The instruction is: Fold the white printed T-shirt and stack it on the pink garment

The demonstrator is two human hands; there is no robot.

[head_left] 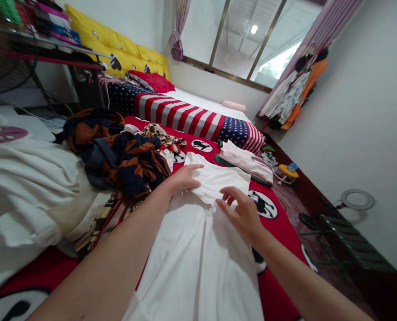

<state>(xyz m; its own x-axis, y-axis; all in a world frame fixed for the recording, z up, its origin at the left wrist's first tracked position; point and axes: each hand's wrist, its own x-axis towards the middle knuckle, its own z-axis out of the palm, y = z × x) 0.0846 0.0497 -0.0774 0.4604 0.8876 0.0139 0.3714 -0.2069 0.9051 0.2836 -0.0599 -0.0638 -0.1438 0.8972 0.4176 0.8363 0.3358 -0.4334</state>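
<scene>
Lying stretched out on the red bedcover, a white garment is being handled by both hands. Its long axis is running away from the person, from the near edge of the bed up toward the striped flag blanket, with the far end folded over into a shorter flap.

The left hand is being held flat on that folded far end, fingers extended and spread loosely, palm down, the thumb touching the fold's edge; nothing is being gripped by it. The right hand is being held just to the right of the left, open with fingers curled slightly, the fingertips resting on or hovering just over the cloth where the flap meets the body of the garment; contact cannot be told for certain.

To the left of the left hand, a crumpled navy-and-brown cloth is being kept in a heap, with a patterned scarf-like piece just beyond it. Beyond and to the right of the right hand, a folded pink garment is lying on the bedcover, apart from the white one. Farther left, a pile of white bedding is bunched.
</scene>
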